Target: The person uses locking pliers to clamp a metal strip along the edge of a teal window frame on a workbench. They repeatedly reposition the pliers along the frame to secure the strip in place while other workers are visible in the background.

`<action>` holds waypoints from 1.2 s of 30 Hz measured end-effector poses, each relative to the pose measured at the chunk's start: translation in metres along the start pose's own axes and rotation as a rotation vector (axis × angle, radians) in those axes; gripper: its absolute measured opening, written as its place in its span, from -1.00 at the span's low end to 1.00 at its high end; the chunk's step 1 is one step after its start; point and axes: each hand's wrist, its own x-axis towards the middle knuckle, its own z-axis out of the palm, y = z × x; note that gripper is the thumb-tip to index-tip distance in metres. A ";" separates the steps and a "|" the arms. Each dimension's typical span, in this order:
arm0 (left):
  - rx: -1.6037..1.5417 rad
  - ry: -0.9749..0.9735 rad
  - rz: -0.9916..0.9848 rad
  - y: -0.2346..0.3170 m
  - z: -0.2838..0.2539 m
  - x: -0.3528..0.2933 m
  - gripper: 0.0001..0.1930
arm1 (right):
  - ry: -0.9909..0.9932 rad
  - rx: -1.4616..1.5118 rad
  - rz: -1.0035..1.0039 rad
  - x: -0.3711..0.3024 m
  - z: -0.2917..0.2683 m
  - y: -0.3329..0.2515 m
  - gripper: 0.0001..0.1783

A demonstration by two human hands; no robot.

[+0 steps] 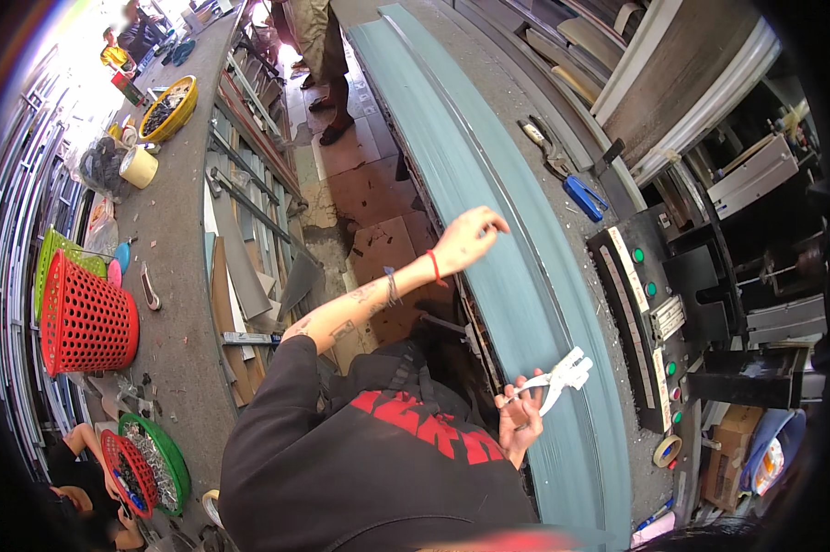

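Note:
My left hand (471, 238), with a red string at the wrist, hovers over or rests on the long teal panel (433, 120); I cannot tell which. Its fingers are loosely bent and apart, with nothing visible in them. A narrow metallic strip (494, 175) runs lengthwise along the panel. Nearer my body, my right hand (522, 421) is palm up at the panel's near edge. Its fingers close on the slim end of a white handle-shaped fitting (566, 372), whose bulkier end reaches out over the panel. The fitting's exact kind is unclear.
Right of the panel lie pliers (545, 147), a blue stapler-like tool (584, 198), a machine with green buttons (637, 304) and a tape roll (668, 451). On the left bench stand a red basket (88, 313) and a yellow bowl (168, 109). Another person (323, 55) stands in the aisle ahead.

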 end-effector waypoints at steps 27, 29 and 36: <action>0.529 -0.540 0.663 -0.168 -0.111 0.231 -0.70 | -0.140 -0.480 -0.015 0.229 0.214 0.173 -0.29; 0.452 -0.581 0.681 -0.170 -0.109 0.234 -0.75 | -0.131 -0.464 -0.025 0.235 0.214 0.174 -0.28; 0.280 -0.532 0.753 -0.170 -0.112 0.232 -0.83 | 0.026 -0.441 -0.112 0.262 0.211 0.165 -0.27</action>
